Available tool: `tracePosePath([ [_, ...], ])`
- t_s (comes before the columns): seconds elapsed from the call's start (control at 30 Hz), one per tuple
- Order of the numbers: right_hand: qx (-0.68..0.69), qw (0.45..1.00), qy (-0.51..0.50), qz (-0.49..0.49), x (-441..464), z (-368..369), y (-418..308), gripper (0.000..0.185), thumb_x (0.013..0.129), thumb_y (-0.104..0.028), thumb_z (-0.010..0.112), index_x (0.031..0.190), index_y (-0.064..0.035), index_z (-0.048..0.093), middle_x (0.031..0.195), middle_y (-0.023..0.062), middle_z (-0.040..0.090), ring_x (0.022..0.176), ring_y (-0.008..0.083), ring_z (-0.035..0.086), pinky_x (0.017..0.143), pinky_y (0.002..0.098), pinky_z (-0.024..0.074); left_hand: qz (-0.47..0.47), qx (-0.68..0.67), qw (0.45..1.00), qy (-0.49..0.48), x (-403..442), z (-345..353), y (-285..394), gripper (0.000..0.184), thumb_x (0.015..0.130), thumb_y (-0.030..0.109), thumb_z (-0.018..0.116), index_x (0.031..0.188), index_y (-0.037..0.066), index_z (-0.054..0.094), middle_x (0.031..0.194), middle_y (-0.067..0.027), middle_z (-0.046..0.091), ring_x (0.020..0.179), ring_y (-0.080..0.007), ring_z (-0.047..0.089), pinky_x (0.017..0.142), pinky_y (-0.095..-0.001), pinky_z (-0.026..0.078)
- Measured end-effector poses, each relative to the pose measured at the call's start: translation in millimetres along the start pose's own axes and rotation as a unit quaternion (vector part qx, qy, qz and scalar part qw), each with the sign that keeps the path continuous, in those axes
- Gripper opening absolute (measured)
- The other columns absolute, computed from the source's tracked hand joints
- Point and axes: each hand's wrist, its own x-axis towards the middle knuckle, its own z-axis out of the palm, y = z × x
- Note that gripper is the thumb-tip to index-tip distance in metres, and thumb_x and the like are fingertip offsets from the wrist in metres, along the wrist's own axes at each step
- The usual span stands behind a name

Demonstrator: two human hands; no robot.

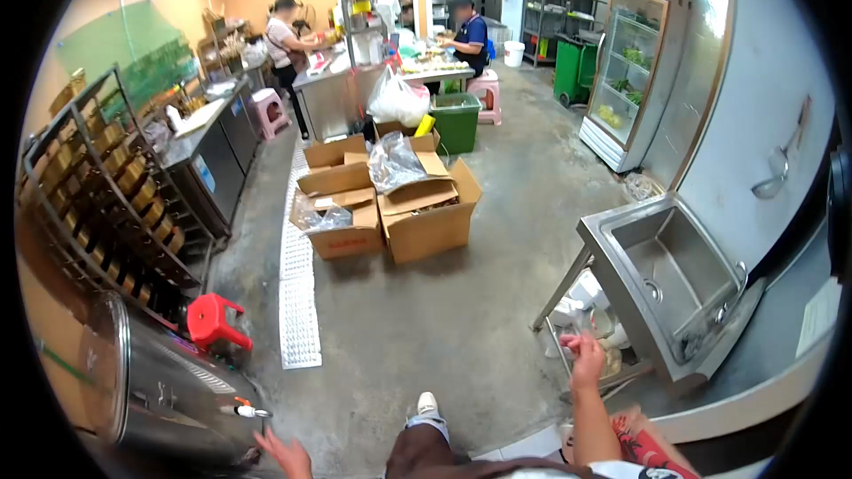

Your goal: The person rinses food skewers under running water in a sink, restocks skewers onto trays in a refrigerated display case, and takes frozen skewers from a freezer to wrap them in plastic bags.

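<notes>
My left hand is low in the view with its fingers spread and nothing in it. Just beyond its fingertips is the small tap of a large steel tank. My right hand is raised at the lower right, its fingers loosely bent and apart; I see nothing held in it. It appears in front of the rack under the steel sink, where white containers stand. One of my shoes is forward on the concrete floor.
Open cardboard boxes with plastic bags stand mid-floor beside a white perforated strip. A red stool and a tray rack are left. Two people work at the back tables. A glass-door fridge and green bins stand further back.
</notes>
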Motion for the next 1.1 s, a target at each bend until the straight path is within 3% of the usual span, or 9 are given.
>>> tracePosePath([
  [0.13, -0.045, 0.999, -0.012, -0.002, 72, 91, -58, 0.033, 0.093, -0.02, 0.048, 0.065, -0.0029, 0.051, 0.067, 0.0102, 0.062, 0.063, 0.016, 0.058, 0.065, 0.0295, 0.0474, 0.026, -0.061, 0.994, -0.085, 127, 27, 170, 0.051, 0.076, 0.0, 0.058, 0.125, -0.003, 0.041, 0.139, -0.0209, 0.029, 0.129, -0.0338, 0.03, 0.104, -0.0389, 0.029],
  [0.3, -0.04, 0.999, 0.016, -0.004, 140, 105, -86, 0.033, 0.094, -0.02, 0.047, 0.067, -0.0024, 0.05, 0.066, 0.0098, 0.059, 0.062, 0.0171, 0.058, 0.063, 0.0296, 0.048, 0.064, -0.188, 0.936, -0.29, 197, 117, 308, 0.047, 0.076, 0.006, 0.063, 0.121, 0.002, 0.049, 0.119, -0.0169, 0.051, 0.11, -0.0284, 0.05, 0.096, -0.036, 0.039],
  [0.43, -0.087, 0.991, 0.105, -0.018, 206, 75, -66, 0.033, 0.095, -0.021, 0.045, 0.069, -0.0017, 0.05, 0.071, 0.0109, 0.06, 0.067, 0.017, 0.058, 0.065, 0.0289, 0.0479, 0.192, -0.211, 0.871, -0.4, 172, 218, 429, 0.048, 0.079, 0.01, 0.062, 0.124, 0.006, 0.046, 0.132, -0.0161, 0.039, 0.105, -0.0261, 0.054, 0.085, -0.0347, 0.047],
  [0.57, -0.063, 0.969, 0.238, -0.004, 294, 73, -42, 0.03, 0.094, -0.019, 0.045, 0.074, 0.0012, 0.055, 0.076, 0.0123, 0.062, 0.071, 0.0169, 0.058, 0.07, 0.0295, 0.0476, 0.298, -0.119, 0.809, -0.493, 162, 309, 554, 0.053, 0.08, 0.015, 0.063, 0.127, 0.004, 0.042, 0.14, -0.0197, 0.028, 0.115, -0.0313, 0.047, 0.093, -0.0364, 0.042],
  [0.7, -0.039, 0.985, 0.164, 0.032, 432, 71, -34, 0.031, 0.094, -0.023, 0.048, 0.11, 0.0031, 0.053, 0.097, 0.0147, 0.061, 0.076, 0.0171, 0.06, 0.074, 0.0302, 0.0484, 0.274, -0.047, 0.764, -0.582, 185, 385, 641, 0.056, 0.082, 0.02, 0.06, 0.13, 0.002, 0.038, 0.143, -0.0231, 0.021, 0.125, -0.0369, 0.036, 0.101, -0.0385, 0.035],
  [0.73, -0.053, 0.987, 0.144, 0.051, 467, 75, -36, 0.039, 0.093, -0.024, 0.049, 0.122, 0.0016, 0.046, 0.104, 0.015, 0.06, 0.079, 0.0164, 0.06, 0.077, 0.0302, 0.0486, 0.301, -0.002, 0.77, -0.563, 194, 398, 661, 0.059, 0.081, 0.021, 0.061, 0.132, 0.002, 0.036, 0.139, -0.0233, 0.03, 0.122, -0.0351, 0.042, 0.099, -0.0378, 0.038],
  [0.83, -0.073, 0.994, 0.052, 0.056, 577, 97, -43, 0.04, 0.092, -0.022, 0.051, 0.123, 0.0021, 0.044, 0.104, 0.0143, 0.06, 0.084, 0.0159, 0.06, 0.079, 0.0298, 0.0481, 0.239, 0.019, 0.727, -0.644, 238, 423, 737, 0.06, 0.081, 0.022, 0.062, 0.131, 0.001, 0.037, 0.131, -0.0229, 0.042, 0.114, -0.0328, 0.05, 0.094, -0.0376, 0.042],
  [0.87, -0.076, 0.994, 0.054, 0.06, 613, 104, -39, 0.04, 0.092, -0.022, 0.051, 0.123, 0.0021, 0.044, 0.104, 0.0143, 0.06, 0.084, 0.0159, 0.06, 0.079, 0.0298, 0.0481, 0.291, 0.002, 0.726, -0.624, 256, 450, 738, 0.059, 0.08, 0.023, 0.062, 0.13, 0.001, 0.039, 0.12, -0.0215, 0.052, 0.105, -0.0307, 0.056, 0.089, -0.0371, 0.045],
  [1.1, -0.094, 0.987, -0.091, 0.096, 858, 134, 41, 0.041, 0.091, -0.019, 0.054, 0.125, 0.0005, 0.043, 0.105, 0.013, 0.061, 0.09, 0.0153, 0.058, 0.082, 0.0281, 0.0463, 0.175, 0.102, 0.768, -0.608, 341, 604, 845, 0.068, 0.08, 0.024, 0.062, 0.135, 0.001, 0.028, 0.118, -0.0256, 0.053, 0.107, -0.0345, 0.055, 0.089, -0.038, 0.045],
])
